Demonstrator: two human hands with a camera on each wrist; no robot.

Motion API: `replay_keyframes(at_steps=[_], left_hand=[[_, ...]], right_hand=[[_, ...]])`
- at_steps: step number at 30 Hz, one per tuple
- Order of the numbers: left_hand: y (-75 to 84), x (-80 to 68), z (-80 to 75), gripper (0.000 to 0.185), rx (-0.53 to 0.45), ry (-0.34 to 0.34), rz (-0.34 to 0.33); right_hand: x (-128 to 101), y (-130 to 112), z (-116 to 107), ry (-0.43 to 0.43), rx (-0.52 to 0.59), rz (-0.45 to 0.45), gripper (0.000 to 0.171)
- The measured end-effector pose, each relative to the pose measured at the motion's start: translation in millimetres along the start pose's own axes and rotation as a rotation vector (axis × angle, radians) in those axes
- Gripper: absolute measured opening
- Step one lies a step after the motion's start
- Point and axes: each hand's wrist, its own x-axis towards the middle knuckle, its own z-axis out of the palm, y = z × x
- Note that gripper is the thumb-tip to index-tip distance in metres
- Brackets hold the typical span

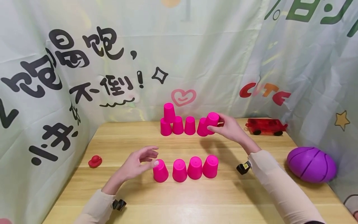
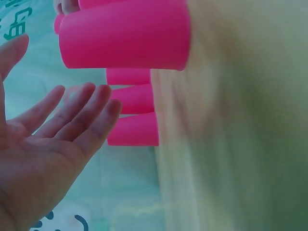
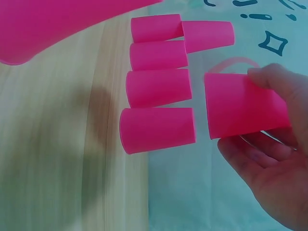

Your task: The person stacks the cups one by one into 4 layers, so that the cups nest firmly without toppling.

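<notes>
My right hand (image 1: 230, 128) grips an upside-down pink cup (image 1: 212, 119) by its sides, thumb and fingers around it. In the right wrist view, this held cup (image 3: 240, 103) is off the table, a small gap above the near end of the back row (image 3: 159, 127). Another pink cup (image 1: 169, 112) sits on top of that row at its left end. My left hand (image 1: 137, 163) is spread beside the leftmost cup (image 1: 160, 171) of the front row, its thumb overlapping that cup in the head view. The left wrist view shows the left palm (image 2: 43, 163) with nothing in it.
Three more pink cups stand upside down in the front row, including the rightmost cup (image 1: 211, 167). A red toy car (image 1: 266, 126) stands at the back right, a purple ball (image 1: 311, 165) at the right edge. A small red object (image 1: 95, 161) lies left. Printed cloth (image 1: 218, 62) hangs behind the table.
</notes>
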Motion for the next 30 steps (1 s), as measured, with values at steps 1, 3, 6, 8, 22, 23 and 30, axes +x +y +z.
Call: replay_keyframes(at_steps=[1,3,6,8,22,23,30], left_hand=[[-0.9,-1.8,0.5,0.055,-0.010,-0.013,0.002],[-2.7,-5.2,1.5,0.058,-0.031,-0.034,-0.008],[-5.1,-9.4,3.5,0.063,-0.074,-0.063,-0.015],[-6.4,-11.5,5.3,0.067,-0.098,-0.080,-0.024],[-14.8,-15.6,15.7,0.069,-0.141,-0.092,-0.099],[-14.8,-15.8,16.0,0.069,-0.141,-0.090,-0.099],[-14.9,-17.1,18.5,0.057,-0.137,-0.083,-0.091]], right_hand=[[3.4,-0.1,0.8,0.003,0.011,0.004,0.065],[9.9,-0.8,2.4,0.011,0.026,0.021,0.069],[19.1,-1.3,5.3,0.022,0.040,0.031,0.071],[25.1,-1.4,7.9,0.022,0.046,0.030,0.070],[57.6,-5.9,28.2,0.028,0.057,0.023,0.064],[59.1,-6.0,29.0,0.026,0.054,0.027,0.064],[65.7,-3.7,32.1,0.014,0.065,0.043,0.065]])
